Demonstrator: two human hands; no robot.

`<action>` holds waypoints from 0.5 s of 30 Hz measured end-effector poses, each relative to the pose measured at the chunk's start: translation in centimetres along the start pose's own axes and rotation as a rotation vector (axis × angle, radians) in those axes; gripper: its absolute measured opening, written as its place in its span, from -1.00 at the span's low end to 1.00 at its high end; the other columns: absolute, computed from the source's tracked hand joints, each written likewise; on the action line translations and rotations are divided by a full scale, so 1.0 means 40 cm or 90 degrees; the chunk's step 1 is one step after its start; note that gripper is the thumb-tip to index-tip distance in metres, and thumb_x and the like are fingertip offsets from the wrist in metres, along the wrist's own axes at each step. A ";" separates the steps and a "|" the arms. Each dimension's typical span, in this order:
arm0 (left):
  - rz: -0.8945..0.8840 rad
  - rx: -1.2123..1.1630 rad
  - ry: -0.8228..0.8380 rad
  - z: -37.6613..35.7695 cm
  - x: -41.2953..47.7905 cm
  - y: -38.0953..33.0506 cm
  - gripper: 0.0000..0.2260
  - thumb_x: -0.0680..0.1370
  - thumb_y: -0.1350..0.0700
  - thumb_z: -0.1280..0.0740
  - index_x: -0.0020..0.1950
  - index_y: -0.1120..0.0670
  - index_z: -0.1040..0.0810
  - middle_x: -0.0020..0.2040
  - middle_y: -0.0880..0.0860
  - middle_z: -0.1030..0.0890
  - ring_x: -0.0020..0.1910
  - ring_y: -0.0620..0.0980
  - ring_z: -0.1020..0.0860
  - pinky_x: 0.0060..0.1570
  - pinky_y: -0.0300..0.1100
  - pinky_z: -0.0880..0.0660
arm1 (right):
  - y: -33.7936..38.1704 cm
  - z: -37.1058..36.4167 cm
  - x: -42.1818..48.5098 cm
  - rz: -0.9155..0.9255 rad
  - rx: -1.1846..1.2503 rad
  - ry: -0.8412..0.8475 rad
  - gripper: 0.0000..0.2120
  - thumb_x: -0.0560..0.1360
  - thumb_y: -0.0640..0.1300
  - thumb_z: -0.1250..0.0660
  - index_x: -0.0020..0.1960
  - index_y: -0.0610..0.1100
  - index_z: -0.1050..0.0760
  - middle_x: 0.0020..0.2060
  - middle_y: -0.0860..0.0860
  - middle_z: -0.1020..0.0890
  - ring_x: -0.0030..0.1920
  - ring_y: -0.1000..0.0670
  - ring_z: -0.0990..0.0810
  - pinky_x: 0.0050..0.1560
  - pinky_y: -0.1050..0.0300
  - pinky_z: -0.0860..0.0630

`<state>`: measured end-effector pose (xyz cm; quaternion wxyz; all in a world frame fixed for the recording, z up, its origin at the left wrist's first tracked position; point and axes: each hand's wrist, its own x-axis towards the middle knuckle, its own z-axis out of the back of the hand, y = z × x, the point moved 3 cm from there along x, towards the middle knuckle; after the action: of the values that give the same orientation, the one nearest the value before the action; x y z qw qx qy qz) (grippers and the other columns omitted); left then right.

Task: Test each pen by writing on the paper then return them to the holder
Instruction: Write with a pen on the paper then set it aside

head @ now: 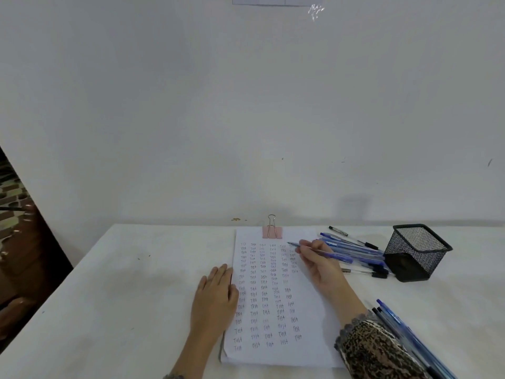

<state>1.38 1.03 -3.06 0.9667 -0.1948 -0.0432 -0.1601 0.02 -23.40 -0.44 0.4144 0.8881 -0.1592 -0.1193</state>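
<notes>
The blue pen (pixel 336 255) is a light, stiff plastic stick with a smooth barrel, likely to roll if set down loosely and easy to slip between dry fingers. The best hold is low on the barrel near the tip for writing, and nearer the middle when it goes to the holder. The right hand (pixel 318 265) has it in a narrow writing grip, thumb and first fingers pinched round the barrel just behind the tip. The pen's back end slants out to the right, and its point is at, or just above, the upper right part of the paper (pixel 308 348); I cannot tell whether it touches. That sheet is thin and would slide, though a pink binder clip (pixel 272 232) holds its top edge. The left hand (pixel 216 294) lies flat with straight fingers on the paper's left margin and the counter (pixel 123 283), pressing it steady and holding nothing. A row of loose pens (pixel 360 248) lies between the paper and the black mesh holder (pixel 418 251), in which no pen shows. Another bundle of pens (pixel 404 329) lies near the right sleeve.
</notes>
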 end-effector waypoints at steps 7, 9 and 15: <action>0.003 0.001 -0.013 -0.004 0.000 0.004 -0.24 0.36 -0.15 0.38 0.50 0.01 -0.11 0.52 -0.07 -0.11 0.50 -0.13 -0.01 0.44 -0.22 0.15 | -0.016 0.014 -0.010 0.186 -0.316 -0.096 -0.47 0.36 -0.62 -0.15 -0.39 -0.04 -0.07 -0.57 0.15 -0.20 -0.52 0.17 -0.13 -0.29 0.32 -0.21; 0.004 0.004 -0.008 -0.003 -0.004 0.001 -0.19 0.32 -0.17 0.41 0.51 0.01 -0.10 0.52 -0.08 -0.10 0.50 -0.13 0.00 0.44 -0.22 0.15 | -0.018 0.008 -0.020 0.187 -0.347 -0.097 -0.46 0.32 -0.62 -0.14 -0.39 -0.02 -0.04 -0.56 0.16 -0.16 -0.50 0.16 -0.08 -0.26 0.34 -0.21; 0.010 -0.003 -0.011 -0.001 -0.004 -0.004 -0.28 0.39 -0.13 0.34 0.51 0.02 -0.10 0.52 -0.07 -0.10 0.51 -0.12 -0.01 0.45 -0.21 0.14 | -0.017 -0.013 -0.026 0.179 -0.417 -0.064 -0.44 0.29 -0.60 -0.19 -0.44 0.00 -0.05 -0.48 0.08 -0.15 -0.50 0.16 -0.10 -0.33 0.22 -0.07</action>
<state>1.17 0.95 -3.06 0.9671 -0.1985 -0.0496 -0.1510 -0.64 -22.23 -0.57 0.6811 0.6704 -0.2537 -0.1496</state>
